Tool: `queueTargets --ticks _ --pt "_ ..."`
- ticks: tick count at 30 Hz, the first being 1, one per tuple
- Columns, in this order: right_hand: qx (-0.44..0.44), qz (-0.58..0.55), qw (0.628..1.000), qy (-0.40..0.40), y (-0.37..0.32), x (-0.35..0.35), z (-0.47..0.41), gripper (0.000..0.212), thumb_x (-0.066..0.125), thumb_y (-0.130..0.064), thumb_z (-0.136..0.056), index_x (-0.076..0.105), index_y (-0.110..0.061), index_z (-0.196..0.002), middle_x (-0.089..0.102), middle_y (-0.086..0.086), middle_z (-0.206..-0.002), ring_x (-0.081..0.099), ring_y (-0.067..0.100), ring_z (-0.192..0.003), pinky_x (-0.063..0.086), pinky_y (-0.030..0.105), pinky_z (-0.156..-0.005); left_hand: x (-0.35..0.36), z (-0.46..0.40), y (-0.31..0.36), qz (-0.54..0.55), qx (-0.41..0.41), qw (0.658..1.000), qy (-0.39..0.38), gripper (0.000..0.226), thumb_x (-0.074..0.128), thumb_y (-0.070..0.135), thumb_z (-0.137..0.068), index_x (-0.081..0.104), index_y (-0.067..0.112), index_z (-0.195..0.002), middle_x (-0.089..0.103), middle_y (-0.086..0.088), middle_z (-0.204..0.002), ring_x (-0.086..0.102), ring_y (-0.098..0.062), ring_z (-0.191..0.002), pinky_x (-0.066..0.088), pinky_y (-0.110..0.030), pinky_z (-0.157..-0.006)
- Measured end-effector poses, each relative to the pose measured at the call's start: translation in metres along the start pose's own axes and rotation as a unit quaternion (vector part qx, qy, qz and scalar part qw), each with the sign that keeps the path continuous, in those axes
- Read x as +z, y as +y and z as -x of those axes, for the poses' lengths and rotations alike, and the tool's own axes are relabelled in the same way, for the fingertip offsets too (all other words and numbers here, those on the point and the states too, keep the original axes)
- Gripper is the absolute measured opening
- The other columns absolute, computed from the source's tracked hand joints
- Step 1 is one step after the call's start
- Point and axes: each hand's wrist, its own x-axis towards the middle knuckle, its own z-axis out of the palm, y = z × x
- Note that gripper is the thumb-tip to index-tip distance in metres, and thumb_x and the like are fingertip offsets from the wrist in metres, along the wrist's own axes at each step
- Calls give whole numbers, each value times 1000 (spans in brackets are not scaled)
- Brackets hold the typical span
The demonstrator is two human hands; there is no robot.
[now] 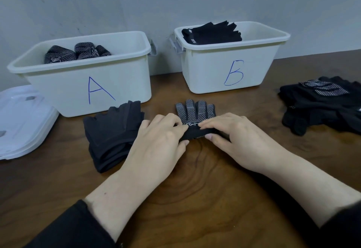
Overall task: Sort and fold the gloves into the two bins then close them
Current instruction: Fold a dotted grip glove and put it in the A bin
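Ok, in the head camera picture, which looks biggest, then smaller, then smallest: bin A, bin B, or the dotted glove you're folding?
1. Bin A, biggest, though it sits nearer the camera.
2. Bin B, possibly the same size really.
3. Dotted glove, clearly smallest, pinched by left hand and right hand.

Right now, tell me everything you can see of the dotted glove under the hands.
The dotted glove is black knit fabric covered in small white grip dots, with a white logo mark near the palm. It lies flat on the wooden table between bins A and B, fingers pointing toward the wall. Four fingers show; the thumb is hidden. Its cuff end is folded up over the palm, and the left hand and the right hand pinch that fold. It touches no other glove.
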Motion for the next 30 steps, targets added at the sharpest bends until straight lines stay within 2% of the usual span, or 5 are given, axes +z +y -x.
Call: queueTargets --ticks 7,13,19,25,30 --pt "-3 37 999 -25 -8 -11 2 20 51 -37 -102 64 -38 -116 63 -22 -97 51 0 -101 34 29 -104 -8 1 0 13 4 1000 -7 14 54 31 -97 68 33 -100 60 16 -94 52 -14 -94 33 -33 -82" --pt "23 15 997 -68 -11 -25 6 11 49 -45 -100 59 -40 -102 57 -11 -83 52 10 -87 38 26 -78 -18 4 1 88 -29 995 -27 16 54 37 -98 69 37 -105 64 18 -89 54 -6 -96 36 -34 -92" --pt "76 -122 989 -44 -8 -24 6 9 60 -35 -98 67 -32 -93 53 -17 -63 44 4 -57 36 19 -55 -22 -6 6 200 -122 972 -6 17 66 39 -91 69 38 -108 63 17 -77 59 -5 -76 48 -38 -87" --pt "108 -195 974 50 -2 -4 1 15 68 -28 -95 63 -37 -106 70 -16 -92 59 6 -75 48 20 -74 -15 -13 4 128 -110 986 7 36 69 40 -89 59 33 -123 44 20 -71 50 -10 -77 46 -38 -85" --pt "29 -57 990 122 1 8 -10 13 70 -18 -90 65 -28 -96 54 -25 -95 48 -3 -82 44 31 -78 -6 -14 -1 49 -69 994 65 33 67 43 -87 65 28 -117 57 7 -105 55 -18 -99 43 -41 -87"
